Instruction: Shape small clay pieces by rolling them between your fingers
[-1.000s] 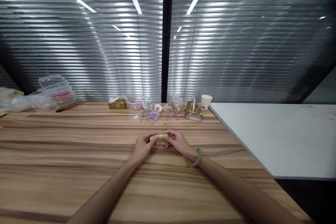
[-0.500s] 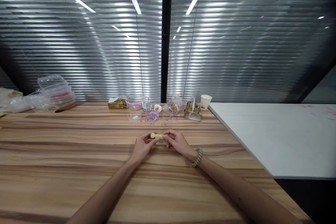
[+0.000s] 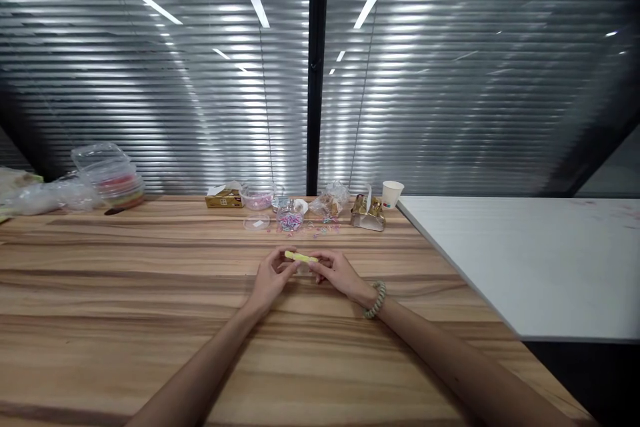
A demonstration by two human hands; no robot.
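Head view: both hands meet over the middle of the wooden table [image 3: 150,293], pinching a small yellow strip [image 3: 301,257] between them. The left hand [image 3: 270,278] grips its left end with fingertips closed, and the right hand [image 3: 337,273], with a beaded bracelet [image 3: 376,299] at the wrist, closes on its right end. The strip sits level, just above the tabletop.

To work it well, I would judge that both pinches should stay close to the ends, pulling evenly, with wrists low for steadiness.

Farther off lie scattered beads [image 3: 300,225], a clear bowl [image 3: 257,197], a paper cup [image 3: 391,193] and, far left, stacked plastic containers [image 3: 111,178].
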